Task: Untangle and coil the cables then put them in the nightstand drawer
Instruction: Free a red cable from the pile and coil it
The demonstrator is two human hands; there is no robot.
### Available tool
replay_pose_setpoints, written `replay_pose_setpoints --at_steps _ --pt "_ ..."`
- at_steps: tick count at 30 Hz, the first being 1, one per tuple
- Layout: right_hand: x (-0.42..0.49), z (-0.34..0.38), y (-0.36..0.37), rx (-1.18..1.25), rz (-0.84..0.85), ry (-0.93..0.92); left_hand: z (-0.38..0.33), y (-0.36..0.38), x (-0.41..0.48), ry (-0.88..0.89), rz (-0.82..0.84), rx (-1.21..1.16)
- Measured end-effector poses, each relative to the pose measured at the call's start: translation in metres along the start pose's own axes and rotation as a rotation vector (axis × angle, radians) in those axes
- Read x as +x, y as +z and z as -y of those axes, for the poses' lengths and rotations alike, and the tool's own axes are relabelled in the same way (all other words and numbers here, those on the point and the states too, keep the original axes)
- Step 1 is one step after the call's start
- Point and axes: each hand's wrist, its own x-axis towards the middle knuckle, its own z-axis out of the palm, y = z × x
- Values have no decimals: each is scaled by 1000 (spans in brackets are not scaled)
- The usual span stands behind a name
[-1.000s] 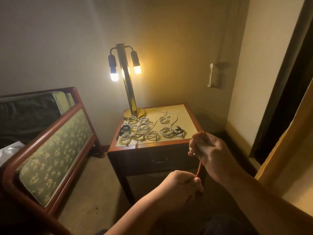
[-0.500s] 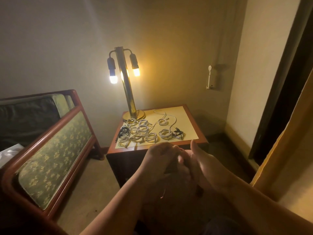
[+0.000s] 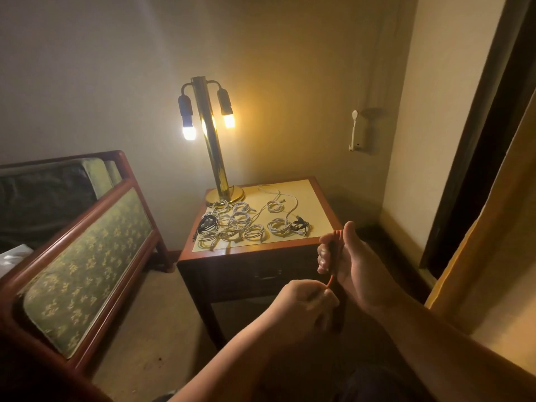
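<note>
right grip and left grip, together 0.5 s ago, now apart; right curls round red cable, left pinches it.

Head-worn view, angled down, nightstand near

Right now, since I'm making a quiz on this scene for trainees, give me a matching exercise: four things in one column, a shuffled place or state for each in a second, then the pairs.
Things:
1 red cable
2 lamp
3 white coils
4 drawer

Place or state:
A shut
B lit
C lying on the nightstand top
D held between left hand and right hand

Pairs: 1-D, 2-B, 3-C, 4-A
</note>
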Motion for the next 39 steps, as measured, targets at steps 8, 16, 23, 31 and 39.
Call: replay_pose_setpoints --at_steps 8,16,23,31,39 --pt "-2 -20 -9 -567 41 99 -3 -8 -13 5 2 47" --pt "-11 -25 12 -330 337 430 11 -51 -2 135 -205 17" --pt "-15 -15 20 207 304 438 20 -48 8 127 -196 -418" --pt "-4 0 14 359 77 199 26 -3 -5 -12 -48 -278" --pt "-1 -33 -2 -89 36 407 5 -25 -22 84 41 -242"
